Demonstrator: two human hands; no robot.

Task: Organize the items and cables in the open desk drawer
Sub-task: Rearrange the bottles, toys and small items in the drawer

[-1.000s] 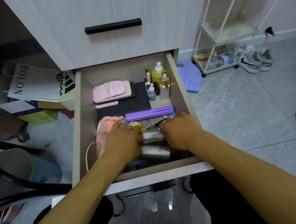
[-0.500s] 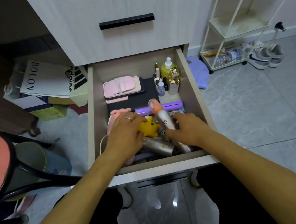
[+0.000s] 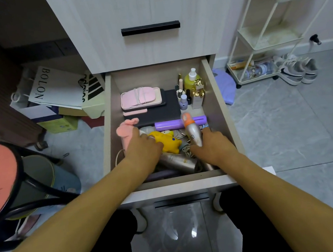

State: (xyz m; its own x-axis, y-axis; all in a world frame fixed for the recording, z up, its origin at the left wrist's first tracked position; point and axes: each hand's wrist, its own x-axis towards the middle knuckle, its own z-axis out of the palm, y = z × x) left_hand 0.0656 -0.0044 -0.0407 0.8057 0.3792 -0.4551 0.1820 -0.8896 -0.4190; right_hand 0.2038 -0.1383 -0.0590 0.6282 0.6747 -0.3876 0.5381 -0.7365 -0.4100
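Drawer open — right hand grips silver bottle, left hand touches yellow toy.

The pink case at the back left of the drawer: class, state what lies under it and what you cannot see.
The pink case lies on a dark flat device, with a smaller pink piece below. The case covers most of that stack, so what it hides cannot be seen.

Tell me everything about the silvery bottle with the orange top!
The silvery bottle looks like shiny metal or plastic, slim at the neck and wider lower down, with an orange collar and pale cap. "50" is printed on its side. It stands tilted, cap pointing away, in the front right of the open drawer, crossing the purple bar. The right hand grips its lower end.
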